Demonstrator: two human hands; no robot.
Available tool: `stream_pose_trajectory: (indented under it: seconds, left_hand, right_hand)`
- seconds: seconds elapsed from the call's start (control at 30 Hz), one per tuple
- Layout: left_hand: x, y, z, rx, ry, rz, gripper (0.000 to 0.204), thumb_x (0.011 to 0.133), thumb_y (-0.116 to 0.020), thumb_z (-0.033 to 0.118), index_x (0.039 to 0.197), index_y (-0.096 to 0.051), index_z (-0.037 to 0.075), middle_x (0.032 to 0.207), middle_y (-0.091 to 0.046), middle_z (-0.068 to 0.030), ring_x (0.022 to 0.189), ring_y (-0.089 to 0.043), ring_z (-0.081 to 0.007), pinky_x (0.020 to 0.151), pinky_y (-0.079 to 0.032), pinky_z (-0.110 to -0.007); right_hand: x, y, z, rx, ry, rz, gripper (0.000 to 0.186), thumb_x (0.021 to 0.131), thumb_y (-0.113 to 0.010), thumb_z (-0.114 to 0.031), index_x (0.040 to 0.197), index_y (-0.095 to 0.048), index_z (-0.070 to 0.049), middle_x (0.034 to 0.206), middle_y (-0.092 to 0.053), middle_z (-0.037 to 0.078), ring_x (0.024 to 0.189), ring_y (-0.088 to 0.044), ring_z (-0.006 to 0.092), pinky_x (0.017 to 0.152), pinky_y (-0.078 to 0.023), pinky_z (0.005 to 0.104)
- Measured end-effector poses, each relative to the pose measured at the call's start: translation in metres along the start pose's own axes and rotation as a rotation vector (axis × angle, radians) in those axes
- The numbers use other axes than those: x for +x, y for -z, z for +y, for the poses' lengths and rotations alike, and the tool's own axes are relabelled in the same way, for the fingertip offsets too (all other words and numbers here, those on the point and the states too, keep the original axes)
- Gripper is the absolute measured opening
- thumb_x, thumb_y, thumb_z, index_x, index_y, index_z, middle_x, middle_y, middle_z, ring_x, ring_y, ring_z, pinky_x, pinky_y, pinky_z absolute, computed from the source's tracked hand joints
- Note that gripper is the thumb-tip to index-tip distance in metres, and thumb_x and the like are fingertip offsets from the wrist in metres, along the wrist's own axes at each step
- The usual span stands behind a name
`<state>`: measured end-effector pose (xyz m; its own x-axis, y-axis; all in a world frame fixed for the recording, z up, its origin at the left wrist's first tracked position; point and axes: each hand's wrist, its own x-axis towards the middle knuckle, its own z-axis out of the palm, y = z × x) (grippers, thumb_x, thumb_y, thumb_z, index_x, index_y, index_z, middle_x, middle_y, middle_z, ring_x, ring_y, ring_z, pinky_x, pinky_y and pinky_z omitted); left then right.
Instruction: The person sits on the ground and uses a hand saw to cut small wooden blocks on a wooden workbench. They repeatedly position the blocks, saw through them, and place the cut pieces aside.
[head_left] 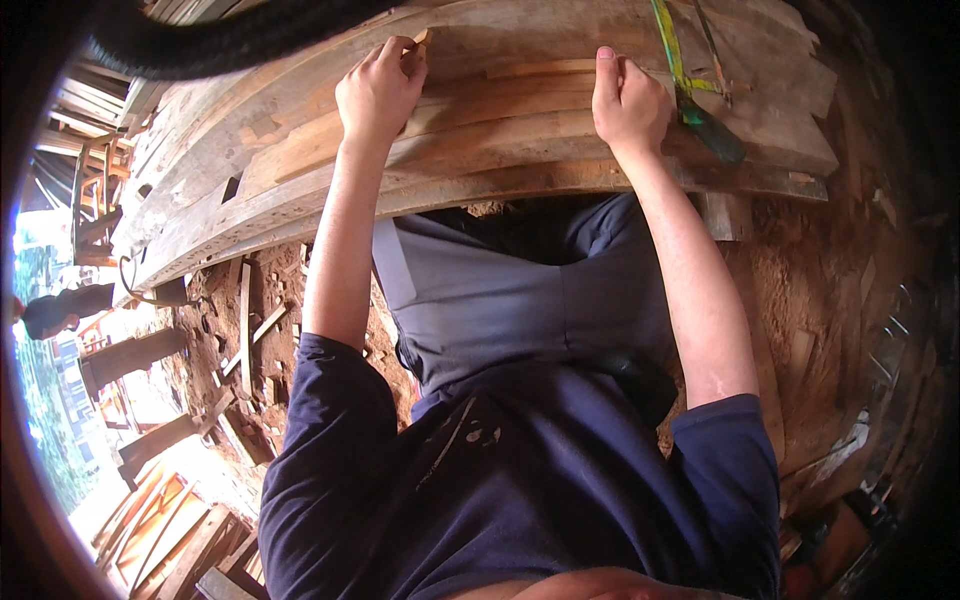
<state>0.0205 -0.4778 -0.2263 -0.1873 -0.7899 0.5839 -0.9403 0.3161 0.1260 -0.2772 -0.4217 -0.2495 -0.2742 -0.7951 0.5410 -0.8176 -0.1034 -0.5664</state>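
Observation:
My left hand [380,90] is closed over the far part of a wooden workbench [480,150]. Between its thumb and fingers sticks out the tip of a small pale piece of wood [422,40]. To the right, my right hand [632,103] is curled into a fist with the thumb on top; what it holds, if anything, is hidden. Just beside that hand lies a tool with a dark green handle [712,132] and a yellow-green strip [672,45]. A narrow strip of wood [550,69] lies on the boards between my hands.
My legs are under the bench's near edge. Wood offcuts [246,330] litter the reddish ground at the left, with stacked timber [165,530] at lower left. A dark curved band [230,45] crosses the upper left. Another person's arm [60,312] shows at the far left.

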Motion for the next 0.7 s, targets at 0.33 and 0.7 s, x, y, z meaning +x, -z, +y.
stream_pose_trajectory:
  seconds: [0.33, 0.7]
  left_hand:
    - [0.007, 0.045, 0.040, -0.523, -0.012, -0.096, 0.030, 0.098, -0.071, 0.036, 0.114, -0.074, 0.011, 0.095, -0.077, -0.0095, 0.083, -0.073, -0.0205, 0.076, -0.057, -0.033]
    - [0.006, 0.008, 0.124, -1.375, 0.452, -0.273, 0.039, 0.103, -0.067, 0.031, 0.130, -0.063, 0.004, 0.107, -0.073, -0.0063, 0.092, -0.067, -0.0124, 0.079, -0.053, -0.026]
  right_hand:
    - [-0.002, -0.001, 0.004, 0.035, 0.101, 0.063, 0.046, 0.105, -0.052, -0.046, 0.081, -0.065, -0.010, 0.062, -0.064, 0.013, 0.061, -0.066, 0.0389, 0.058, -0.050, 0.0462]
    - [-0.001, 0.008, 0.000, 0.094, 0.323, -0.047, 0.050, 0.093, -0.072, -0.054, 0.087, -0.062, -0.006, 0.063, -0.064, 0.012, 0.060, -0.067, 0.0350, 0.054, -0.050, 0.0425]
